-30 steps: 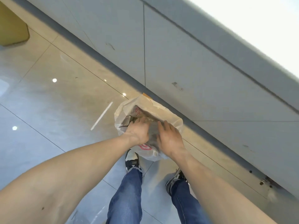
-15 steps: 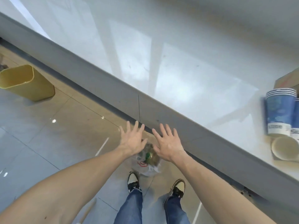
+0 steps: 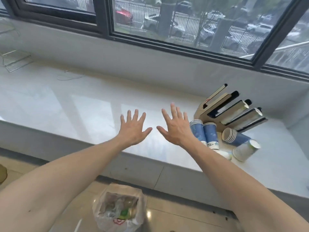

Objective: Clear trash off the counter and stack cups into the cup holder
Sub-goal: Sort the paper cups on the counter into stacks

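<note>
My left hand (image 3: 134,128) and my right hand (image 3: 175,127) hover side by side over the white counter (image 3: 75,111), both empty with fingers spread. Just right of my right hand stand two stacks of blue paper cups (image 3: 204,133). Another blue stack (image 3: 234,137) lies on its side beside a tipped white cup (image 3: 245,150). Behind them is a wooden cup holder (image 3: 232,111) with several slanted slots. On the floor below the counter edge sits a clear plastic bag of trash (image 3: 119,210), its mouth open.
A window (image 3: 184,22) runs along the wall behind the counter. A thin white cable (image 3: 70,76) and a clear stand (image 3: 15,59) lie at the counter's far left. A yellow bin edge (image 3: 2,173) shows at the left floor edge.
My hands let go of the trash bag on the floor and rose, fingers spread, above the counter. The view tilted up from the floor to the counter, cups and window.
</note>
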